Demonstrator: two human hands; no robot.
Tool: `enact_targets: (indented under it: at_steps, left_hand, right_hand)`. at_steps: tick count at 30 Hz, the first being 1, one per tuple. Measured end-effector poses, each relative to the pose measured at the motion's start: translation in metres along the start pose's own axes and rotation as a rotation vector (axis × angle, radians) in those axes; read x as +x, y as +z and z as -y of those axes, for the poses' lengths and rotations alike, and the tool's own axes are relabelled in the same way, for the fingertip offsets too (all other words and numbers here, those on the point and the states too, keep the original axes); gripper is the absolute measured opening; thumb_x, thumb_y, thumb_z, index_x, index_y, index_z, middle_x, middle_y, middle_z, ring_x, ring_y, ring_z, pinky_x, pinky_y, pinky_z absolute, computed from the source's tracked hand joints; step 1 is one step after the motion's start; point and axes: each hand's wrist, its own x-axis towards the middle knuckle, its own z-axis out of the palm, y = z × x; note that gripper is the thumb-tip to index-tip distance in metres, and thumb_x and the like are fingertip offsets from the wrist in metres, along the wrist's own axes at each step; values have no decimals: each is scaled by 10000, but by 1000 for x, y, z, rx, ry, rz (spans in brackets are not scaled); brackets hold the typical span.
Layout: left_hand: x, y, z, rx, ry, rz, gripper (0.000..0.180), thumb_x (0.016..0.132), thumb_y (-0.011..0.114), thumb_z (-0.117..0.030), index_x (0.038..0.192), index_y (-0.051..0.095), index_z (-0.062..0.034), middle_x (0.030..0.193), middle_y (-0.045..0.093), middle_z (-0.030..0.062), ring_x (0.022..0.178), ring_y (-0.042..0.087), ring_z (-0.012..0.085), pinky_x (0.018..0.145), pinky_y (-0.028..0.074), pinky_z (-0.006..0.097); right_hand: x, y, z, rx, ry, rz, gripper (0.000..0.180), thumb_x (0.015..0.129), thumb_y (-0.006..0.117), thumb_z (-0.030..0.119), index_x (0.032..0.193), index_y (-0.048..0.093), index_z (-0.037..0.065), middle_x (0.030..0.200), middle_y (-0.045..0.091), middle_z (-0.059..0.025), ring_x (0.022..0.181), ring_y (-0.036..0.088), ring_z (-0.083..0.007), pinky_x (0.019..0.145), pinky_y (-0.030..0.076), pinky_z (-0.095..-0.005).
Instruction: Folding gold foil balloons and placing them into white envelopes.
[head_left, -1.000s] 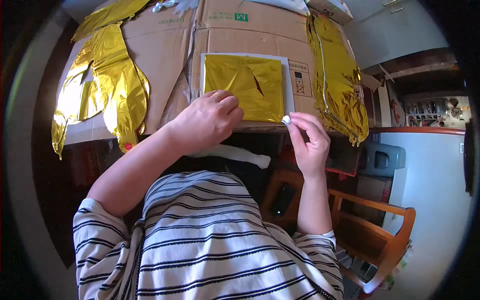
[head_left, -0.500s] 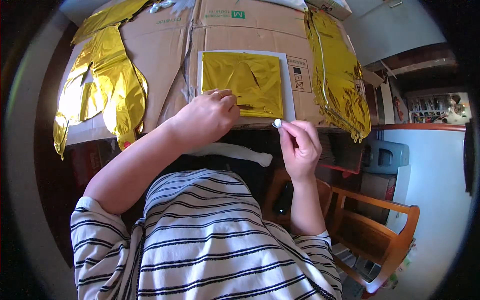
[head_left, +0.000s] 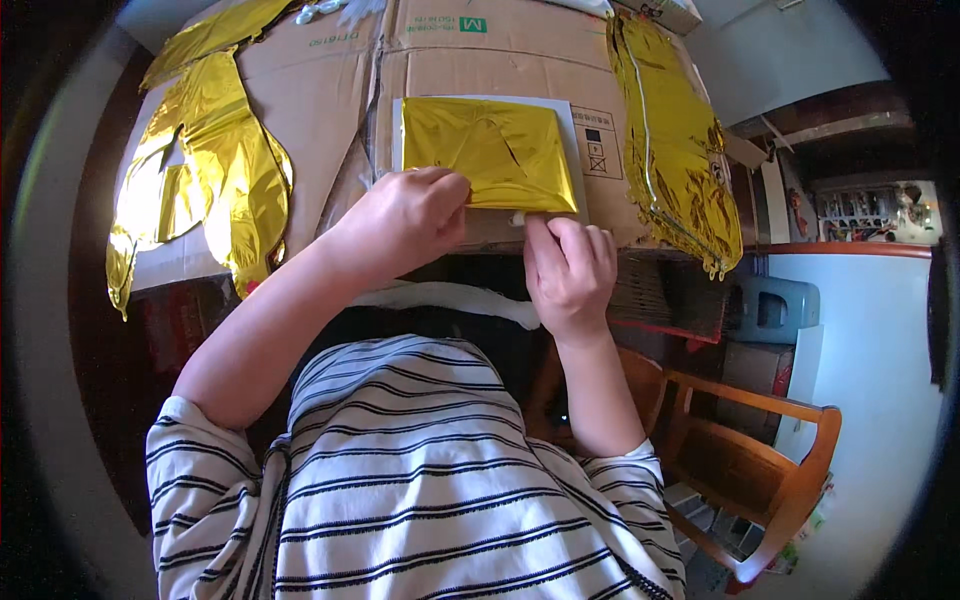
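A folded gold foil sheet [head_left: 490, 150] lies on a white board [head_left: 590, 208] near the table's front edge. My left hand [head_left: 420, 212] is closed at the foil's near left edge, its fingertips pinching the foil there, partly hidden by the knuckles. Just below the near edge, my right hand [head_left: 575, 262] is closed in a pinch. A small white wad [head_left: 518, 218] peeks out at its fingertips; its kind cannot be made out.
Flattened cardboard [head_left: 500, 60] covers the table. Shiny gold foil balloons [head_left: 215, 150] lie to the left, and more gold foil [head_left: 675, 150] hangs over the right edge. A wooden chair [head_left: 750, 450] and a blue-grey stool [head_left: 775, 310] stand at right.
My right hand has moved left and away from me, bringing the white wad to the foil's near edge. That edge has shifted slightly farther away. My left hand has moved a little.
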Motion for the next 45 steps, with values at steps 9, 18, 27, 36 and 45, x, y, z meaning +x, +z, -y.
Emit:
enact_targets:
  at_steps: [9, 18, 27, 36, 45]
  left_hand:
    - [-1, -2, 4, 18, -26, 1, 212, 808, 666, -19, 1017, 657, 14, 922, 707, 176, 775, 709, 360, 690, 594, 408]
    - [0, -5, 2, 10, -54, 39, 267, 787, 684, -28, 1048, 651, 15, 912, 698, 164, 783, 706, 345, 713, 588, 406]
    - [-1, 3, 5, 33, 101, 4, 100, 806, 633, -63, 841, 575, 10, 820, 588, 163, 814, 646, 367, 710, 550, 427]
    - [-5, -15, 0, 181, 148, -71, 424, 820, 719, -282, 1109, 619, 12, 1295, 595, 210, 1190, 586, 394, 1029, 456, 497]
    - [15, 18, 41, 552, -208, 36, 1083, 891, 384, -798, 1515, 281, 81, 1555, 294, 322, 1481, 237, 445, 1221, 152, 512]
  right_hand:
    - [8, 13, 7, -75, 66, -3, 65, 811, 634, 60, 874, 651, 62, 819, 497, -61, 698, 532, -241, 648, 446, -380]
    - [6, 23, 7, 20, 153, 83, 148, 795, 660, 19, 941, 660, 43, 827, 566, -105, 772, 568, -325, 752, 464, -448]
    - [-18, -5, -16, 23, 292, -135, 173, 849, 647, 30, 1019, 683, 22, 995, 691, -132, 863, 666, -301, 783, 486, -402]
    - [63, 9, -32, 281, 340, 253, 555, 1032, 482, 397, 1416, 494, -3, 1482, 457, -256, 1356, 456, -404, 1147, 305, -521]
    - [64, 56, -47, 146, 223, 549, 712, 1015, 436, 518, 1522, 356, 24, 1593, 314, -216, 1478, 279, -392, 1194, 163, -601]
